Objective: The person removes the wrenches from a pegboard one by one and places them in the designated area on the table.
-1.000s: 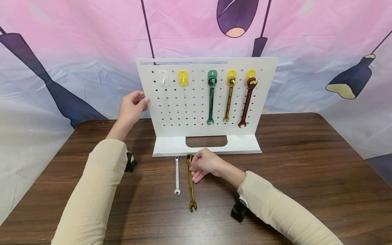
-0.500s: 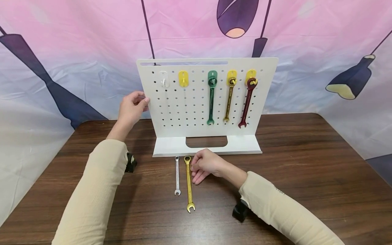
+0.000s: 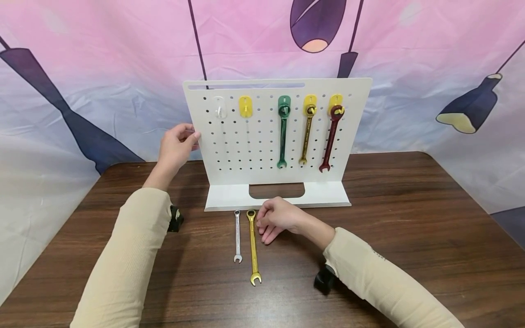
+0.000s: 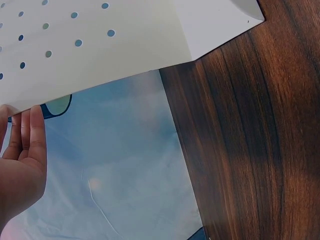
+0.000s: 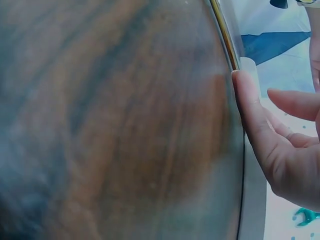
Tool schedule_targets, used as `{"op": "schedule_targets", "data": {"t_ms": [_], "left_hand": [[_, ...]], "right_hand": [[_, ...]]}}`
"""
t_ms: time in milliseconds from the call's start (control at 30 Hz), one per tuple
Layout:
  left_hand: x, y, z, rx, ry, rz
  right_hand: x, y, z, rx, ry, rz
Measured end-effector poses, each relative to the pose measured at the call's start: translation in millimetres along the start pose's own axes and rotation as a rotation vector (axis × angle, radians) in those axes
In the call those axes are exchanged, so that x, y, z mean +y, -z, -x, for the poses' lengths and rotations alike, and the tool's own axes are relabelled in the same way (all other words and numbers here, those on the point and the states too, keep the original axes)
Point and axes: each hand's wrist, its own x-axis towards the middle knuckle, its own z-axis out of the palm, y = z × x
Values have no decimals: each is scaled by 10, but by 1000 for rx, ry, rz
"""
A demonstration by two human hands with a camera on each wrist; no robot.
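At the left edge of a white pegboard [image 3: 229,150], my left hand [image 3: 176,143] pinches the board between thumb and fingers. The left wrist view shows the fingers [image 4: 37,132] behind that edge. A gold combination wrench [image 3: 253,248] lies on the table in front of the board, ring end towards it. My right hand [image 3: 279,218] rests just right of the wrench's upper part, fingers loose; in the right wrist view its thumb and forefinger [image 5: 250,100] stand apart with nothing between them. Left of the gold wrench lies a smaller silver combination wrench [image 3: 237,237].
On the board hang a green wrench [image 3: 283,141], a smaller gold wrench [image 3: 306,139] and a dark red wrench [image 3: 330,141]. A white hook [image 3: 219,109] and a yellow hook [image 3: 245,108] bear nothing. The brown table [image 3: 410,228] meets a printed cloth behind.
The gold wrench, earlier tipped on its side under my right fingers, now lies flat and slightly further left. My right hand has let go and drawn slightly right. My left hand stays put.
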Motion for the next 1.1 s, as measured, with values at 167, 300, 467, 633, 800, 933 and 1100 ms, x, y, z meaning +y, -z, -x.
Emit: {"op": "schedule_targets", "data": {"t_ms": [167,300,467,633,800,933,1100], "left_hand": [[-8,0,0,2,-2,5],[-12,-3,-1,4,-9,7],[-10,-3,-1,1,-8,4],[-7,-3,-2,2,-4,13],[-6,-2,-8,5,-8,7],[-5,-1,-8,4,-15,6],[-10,-2,-5,4,-17,5]], "right_hand": [[-43,43,7,-30,26,22],[-101,84,28,-46,57,48],[-202,148,65,-47,72,78],[-309,227,87,-59,98,162],[-391,299,96,-62,117,217],[-429,341,103,-24,137,216],[-483,398,122,41,172,193]]}}
